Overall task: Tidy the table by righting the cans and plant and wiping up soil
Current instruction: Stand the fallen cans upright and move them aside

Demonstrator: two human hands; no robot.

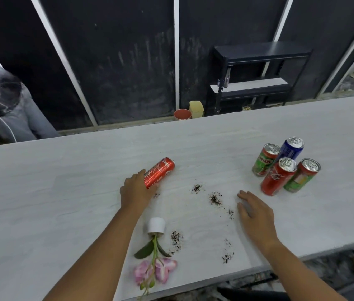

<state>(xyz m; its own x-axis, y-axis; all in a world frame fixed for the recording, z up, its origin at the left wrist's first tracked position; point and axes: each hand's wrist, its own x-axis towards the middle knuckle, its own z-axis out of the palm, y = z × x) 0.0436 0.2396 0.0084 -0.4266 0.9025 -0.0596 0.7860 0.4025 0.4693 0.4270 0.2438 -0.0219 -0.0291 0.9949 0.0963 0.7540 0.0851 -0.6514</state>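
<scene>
A red can (159, 172) lies on its side near the middle of the white table (63, 192). My left hand (135, 190) wraps around its near end. Several cans stand upright in a cluster at the right: a green Milo can (266, 160), a blue can (292, 148), a red cola can (278, 176) and another green can (301, 175). A small white pot (156, 224) lies tipped over, its pink flower (155, 270) pointing at the near edge. Dark soil patches (215, 199) are scattered between my hands. My right hand (256, 211) rests flat, fingers apart, holding nothing.
Beyond the table's far edge stand a red pot (182, 114) and a yellow container (196, 109) on the floor. A black shelf unit (256, 77) stands against the dark wall. A person in grey (4, 101) is at the far left.
</scene>
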